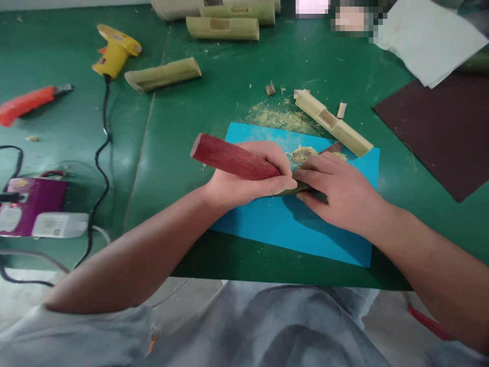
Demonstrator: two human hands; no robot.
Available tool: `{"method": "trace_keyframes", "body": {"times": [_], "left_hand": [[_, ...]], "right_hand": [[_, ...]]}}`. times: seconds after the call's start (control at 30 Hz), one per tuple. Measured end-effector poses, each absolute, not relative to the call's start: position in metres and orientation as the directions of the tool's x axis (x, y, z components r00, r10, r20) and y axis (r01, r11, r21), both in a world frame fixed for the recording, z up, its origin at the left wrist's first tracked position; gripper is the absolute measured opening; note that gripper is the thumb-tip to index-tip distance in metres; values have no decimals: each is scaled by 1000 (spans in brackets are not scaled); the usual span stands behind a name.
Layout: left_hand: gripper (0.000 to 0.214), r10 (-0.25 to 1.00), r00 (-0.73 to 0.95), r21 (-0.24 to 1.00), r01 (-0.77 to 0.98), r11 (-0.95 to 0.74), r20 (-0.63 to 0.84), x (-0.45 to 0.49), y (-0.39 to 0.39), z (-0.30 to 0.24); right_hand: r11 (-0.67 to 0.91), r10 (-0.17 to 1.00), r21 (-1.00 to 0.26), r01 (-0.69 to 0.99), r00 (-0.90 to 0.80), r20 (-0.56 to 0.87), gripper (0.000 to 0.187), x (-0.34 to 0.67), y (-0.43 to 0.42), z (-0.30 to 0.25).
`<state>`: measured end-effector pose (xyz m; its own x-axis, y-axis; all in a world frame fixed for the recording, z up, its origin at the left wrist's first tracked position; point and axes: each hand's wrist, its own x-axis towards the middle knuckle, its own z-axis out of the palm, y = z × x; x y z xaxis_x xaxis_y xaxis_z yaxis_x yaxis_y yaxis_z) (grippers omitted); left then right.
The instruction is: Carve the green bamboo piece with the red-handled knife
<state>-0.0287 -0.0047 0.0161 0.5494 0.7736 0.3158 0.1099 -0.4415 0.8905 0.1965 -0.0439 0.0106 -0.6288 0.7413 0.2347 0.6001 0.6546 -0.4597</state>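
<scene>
My left hand (pixel 254 173) is closed around the thick red wooden handle (pixel 233 157) of a tool; its working end is hidden by my hands. My right hand (pixel 340 188) is closed on a greenish bamboo piece (pixel 292 192), mostly covered by my fingers. Both hands meet over a blue sheet (pixel 298 229). Yellowish shavings (pixel 303 154) lie just beyond my fingers. Past my right hand, a notched pale bamboo piece (pixel 332 122) rests partly on the sheet's far edge.
On the green table (pixel 214 97), more bamboo dust lies behind the sheet. A yellow heat gun (pixel 116 51), its black cord, an orange-handled cutter (pixel 30 104) and a purple power box (pixel 42 204) are left. Bamboo tubes (pixel 229 29) stand farther back; dark sandpaper (pixel 439 132) lies right.
</scene>
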Motion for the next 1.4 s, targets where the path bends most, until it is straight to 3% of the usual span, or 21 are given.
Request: {"method": "trace_keyframes", "body": {"times": [0.2,0.47,0.83,1.23,1.4], "left_hand": [[41,748,560,898,16,-440,356,-38,0,12],[31,938,338,989,88,-118,81,-32,-6,17],[30,946,320,988,156,10,-61,-36,-7,17],[30,944,330,989,130,-71,24,-38,-7,21],[31,939,343,994,104,-30,-8,-38,-4,15]], "right_hand": [[647,748,-467,603,-622,233,23,196,-44,10],[604,775,-531,594,-592,220,15,196,-44,10],[593,781,-527,609,-593,194,10,196,-44,13],[572,788,-536,621,-598,148,10,197,-43,14],[573,792,-540,616,-587,170,9,197,-43,14]]}}
